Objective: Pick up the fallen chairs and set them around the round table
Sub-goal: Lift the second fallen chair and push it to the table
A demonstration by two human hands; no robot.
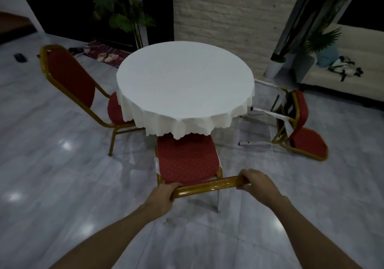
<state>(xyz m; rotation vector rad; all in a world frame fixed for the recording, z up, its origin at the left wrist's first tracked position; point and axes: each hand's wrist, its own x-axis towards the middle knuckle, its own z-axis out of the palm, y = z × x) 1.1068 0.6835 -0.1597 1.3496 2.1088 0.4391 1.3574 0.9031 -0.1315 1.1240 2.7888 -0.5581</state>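
A round table (185, 79) under a white cloth stands in the middle of the room. Just in front of it stands an upright chair (187, 160) with a red dotted seat and gold frame, its seat partly under the cloth's edge. My left hand (164, 196) grips the left end of its top back rail and my right hand (257, 182) grips the right end. A second red chair (70, 79) stands upright at the table's left. A third red chair (301, 123) lies tipped over on the floor to the table's right.
The floor is glossy grey marble. A potted palm (124, 13) and slippers (108, 57) on a mat are behind the table. A pale sofa (342, 81) with a bag stands at the right, next to a brick pillar (228, 11).
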